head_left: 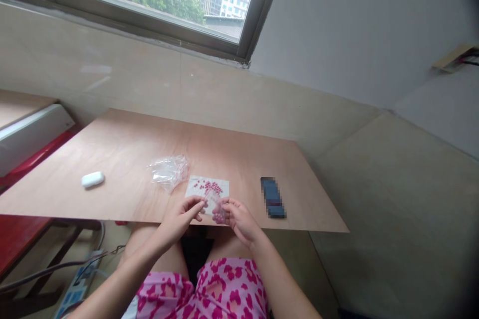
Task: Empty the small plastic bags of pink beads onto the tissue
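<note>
A small clear plastic bag (218, 215) with several pink beads in its lower part is held up between my two hands at the table's near edge. My left hand (190, 210) is closed in a pinch at the bag's left upper edge. On the other side, the fingers of my right hand (239, 218) grip the bag close to the beads in it. Just beyond the hands lies a white sheet (193, 187) on the tabletop, partly covered by the bag and fingers. Loose pinkish-red beads (213, 187) are scattered over that sheet.
A crumpled clear plastic bag (170, 172) lies left of the sheet. Farther left is a white rounded case (93, 179); a dark phone (273, 198) lies to the right. The wooden table (232, 144) ends just in front of my legs. Cables and a power strip (77, 284) are below left.
</note>
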Demonstrator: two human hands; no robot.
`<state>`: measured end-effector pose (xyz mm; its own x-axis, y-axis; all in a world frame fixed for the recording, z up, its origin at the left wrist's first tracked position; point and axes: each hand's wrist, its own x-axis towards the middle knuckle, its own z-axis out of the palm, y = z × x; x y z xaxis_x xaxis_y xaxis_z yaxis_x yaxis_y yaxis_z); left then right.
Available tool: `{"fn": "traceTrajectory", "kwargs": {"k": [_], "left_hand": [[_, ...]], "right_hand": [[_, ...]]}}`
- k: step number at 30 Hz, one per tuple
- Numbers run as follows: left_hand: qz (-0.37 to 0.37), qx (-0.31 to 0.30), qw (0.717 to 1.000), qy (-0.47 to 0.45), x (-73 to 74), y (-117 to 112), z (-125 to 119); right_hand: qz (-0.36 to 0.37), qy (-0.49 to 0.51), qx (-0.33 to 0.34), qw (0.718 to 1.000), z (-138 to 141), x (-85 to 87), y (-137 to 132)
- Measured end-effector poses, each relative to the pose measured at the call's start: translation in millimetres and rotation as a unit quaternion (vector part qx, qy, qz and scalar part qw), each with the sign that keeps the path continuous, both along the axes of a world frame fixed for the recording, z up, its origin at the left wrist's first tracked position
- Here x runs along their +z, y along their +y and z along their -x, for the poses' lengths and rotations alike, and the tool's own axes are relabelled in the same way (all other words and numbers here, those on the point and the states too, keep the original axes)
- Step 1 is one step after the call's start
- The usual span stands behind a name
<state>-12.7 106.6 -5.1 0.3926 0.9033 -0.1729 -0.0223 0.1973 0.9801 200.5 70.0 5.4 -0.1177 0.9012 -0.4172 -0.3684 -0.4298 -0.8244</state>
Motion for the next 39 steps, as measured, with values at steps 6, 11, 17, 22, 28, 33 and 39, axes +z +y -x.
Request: {"fn": "traceTrajectory", "kwargs": {"k": [6, 11, 17, 22, 28, 33, 39], "left_hand": [[0.041, -0.121, 0.990, 0.057, 9.4, -20, 6], [0.062, -0.156, 0.985, 0.047, -3.4, -34, -3], [0.054, -0.135, 0.987, 0.071, -9.6, -45, -12], [-0.004, -0.165, 0.981, 0.100, -14.6, -43, -12], [-0.020, -0.193, 0.973, 0.125, -21.0, -33, -10], [-0.009, -0.174, 0.974, 0.147, -28.1, -31, -8], [0.006, -0.148, 0.979, 0.139, -34.5, -30, -6]], "right_hand": [[-0.047, -0.227, 0.022, 0.973, -3, -20.4, -18], [-0.141, -0.359, 0.024, 0.922, -1, -26.5, -29], [-0.101, -0.191, 0.113, 0.970, 15, -27.6, -37], [-0.097, -0.235, 0.105, 0.962, 19, -31.2, -37], [-0.099, -0.300, 0.100, 0.943, 12, -32.1, -33], [-0.108, -0.266, 0.118, 0.950, 12, -34.2, -32], [-0.087, -0.194, 0.157, 0.964, 15, -25.0, -33]]}}
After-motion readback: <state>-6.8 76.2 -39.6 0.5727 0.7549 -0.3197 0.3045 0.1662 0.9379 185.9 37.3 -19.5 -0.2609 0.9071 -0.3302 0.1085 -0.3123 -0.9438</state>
